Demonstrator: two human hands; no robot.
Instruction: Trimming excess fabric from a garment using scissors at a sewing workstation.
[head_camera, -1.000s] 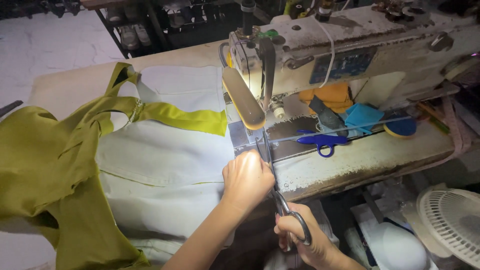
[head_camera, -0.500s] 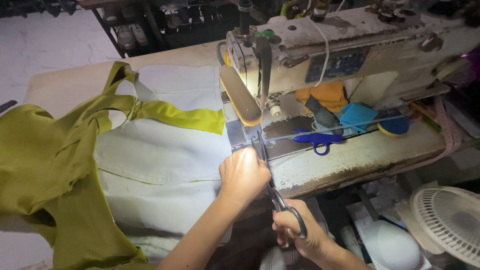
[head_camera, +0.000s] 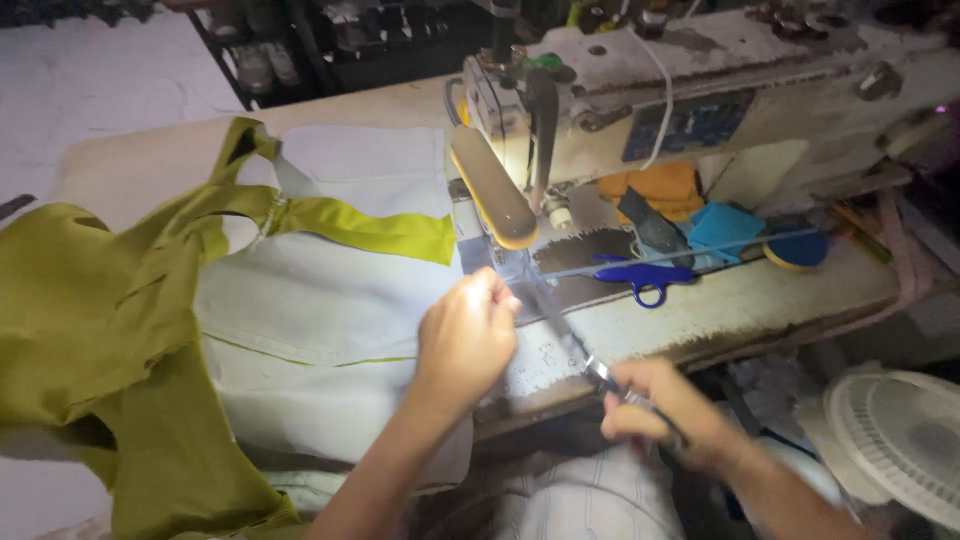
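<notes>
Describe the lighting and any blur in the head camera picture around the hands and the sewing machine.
Head view: a lamp at the cream sewing machine lights the pale grey fabric panel and overexposes the left hand; the right hand and the metal scissors it grips are smeared by motion blur; the olive-green garment sits dimmer, and the edges of the picture fall into deep shadow.

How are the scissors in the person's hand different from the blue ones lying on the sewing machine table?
The held scissors are grey metal, gripped by the right hand and pointing towards the needle area. The blue scissors have bright blue handles, lie flat on the table, and no hand touches them. The held ones look blurred; the blue ones look sharp. Both are scissors beside the sewing machine.
</notes>
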